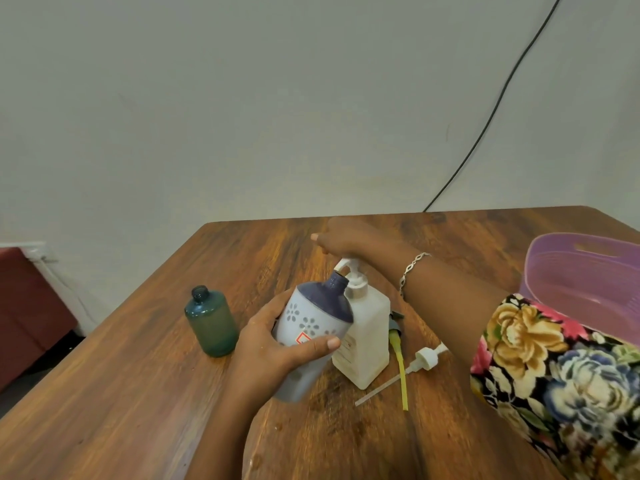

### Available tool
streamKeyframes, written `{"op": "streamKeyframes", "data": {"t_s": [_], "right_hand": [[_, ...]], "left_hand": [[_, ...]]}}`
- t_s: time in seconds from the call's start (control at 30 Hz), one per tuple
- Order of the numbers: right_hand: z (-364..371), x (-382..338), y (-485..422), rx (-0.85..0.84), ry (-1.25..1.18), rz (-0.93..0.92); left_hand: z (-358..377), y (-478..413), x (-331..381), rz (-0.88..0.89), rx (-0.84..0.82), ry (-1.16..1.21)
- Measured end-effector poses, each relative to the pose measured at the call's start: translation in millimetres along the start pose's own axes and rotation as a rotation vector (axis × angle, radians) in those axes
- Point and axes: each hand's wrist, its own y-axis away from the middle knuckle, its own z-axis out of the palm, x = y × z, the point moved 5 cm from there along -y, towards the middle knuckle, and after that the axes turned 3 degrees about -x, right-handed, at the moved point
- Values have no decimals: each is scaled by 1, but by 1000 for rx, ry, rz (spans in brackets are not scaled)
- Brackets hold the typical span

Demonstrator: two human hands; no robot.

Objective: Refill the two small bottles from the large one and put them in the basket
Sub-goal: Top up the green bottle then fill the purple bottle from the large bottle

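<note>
left hand (266,344) grips the purple bottle (317,317), tilted above the middle of the tabletop (138,393), neck under the pump (348,265) of the white bottle (367,327). right hand (341,242) presses the pump, finger curl unclear. best to hold the neck steady and press slowly.

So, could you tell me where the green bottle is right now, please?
In the head view, the green bottle stands upright and uncapped on the table, just left of the left hand, which holds the purple bottle.

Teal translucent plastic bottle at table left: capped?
No, the teal translucent plastic bottle stands upright with its threaded neck bare and open at the top.
</note>
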Motion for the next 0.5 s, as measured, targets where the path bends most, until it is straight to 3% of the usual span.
{"op": "streamKeyframes", "data": {"t_s": [0.3, 0.5], "right_hand": [[11, 10, 12, 175, 134, 44], [1, 6, 8, 110, 99, 37]], "left_hand": [[5, 3, -4, -25, 0, 66], [5, 6, 3, -26, 19, 84]]}}
